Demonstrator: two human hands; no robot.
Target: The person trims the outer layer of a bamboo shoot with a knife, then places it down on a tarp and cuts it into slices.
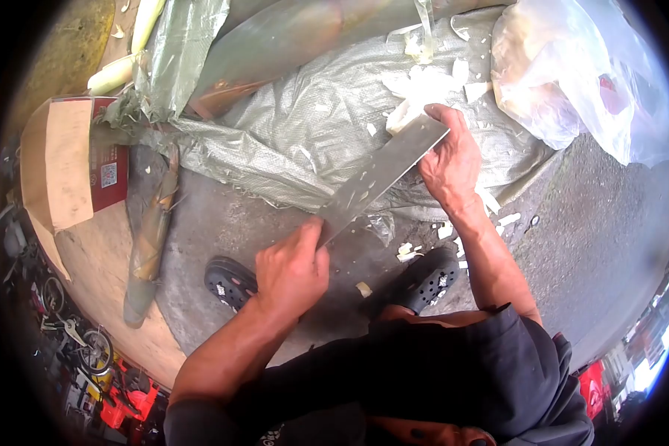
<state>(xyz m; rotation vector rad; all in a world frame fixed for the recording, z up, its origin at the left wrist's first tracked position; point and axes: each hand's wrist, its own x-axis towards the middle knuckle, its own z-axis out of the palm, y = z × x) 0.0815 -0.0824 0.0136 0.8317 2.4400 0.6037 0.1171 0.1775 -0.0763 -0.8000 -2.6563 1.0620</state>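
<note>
Head view: A flat, rectangular steel blade [383, 178] slanted from near left to far right. Left hand [293, 264] was closed round its near end; right hand [453, 152] was curled at the far end, its grip partly hidden. Pale chunks [409, 111] lay beyond on crinkled woven sheeting [290, 134]. Clear plastic bag [546, 82] lay far right. Bare grey ground [609, 208] opened at right; opened carton [70, 163] and tapered brown-green stalk [152, 245] bordered the left.
</note>
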